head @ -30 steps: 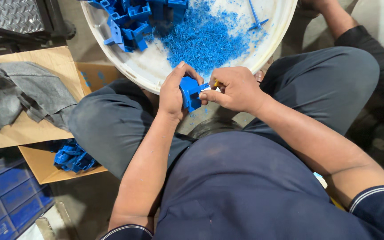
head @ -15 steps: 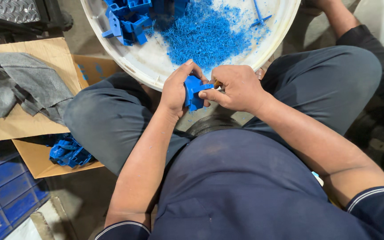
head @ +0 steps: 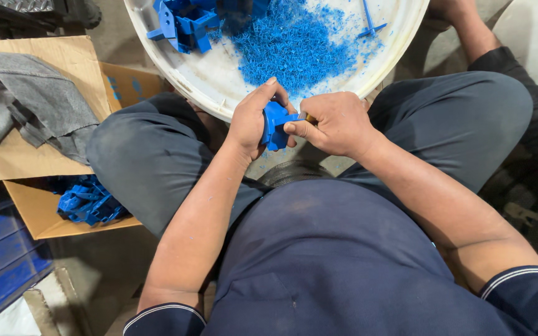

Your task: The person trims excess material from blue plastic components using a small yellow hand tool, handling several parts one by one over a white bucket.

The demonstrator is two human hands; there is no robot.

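Head view: left hand (head: 253, 121) wraps around a small blue plastic part (head: 275, 124) held over the lap, right hand (head: 334, 121) pinches its edge – just below the white tub (head: 213, 87) of blue shavings (head: 294, 43). More blue parts (head: 85, 202) sit in a cardboard box (head: 32, 211) by the left knee.

Evenly and softly lit from above, brightest on the white basin (head: 219, 93) with no harsh glare, dim toward the right edge and lower corners, faint soft shadow under the forearms, sharp across the centre, mild wide-angle stretch at the borders, little motion blur
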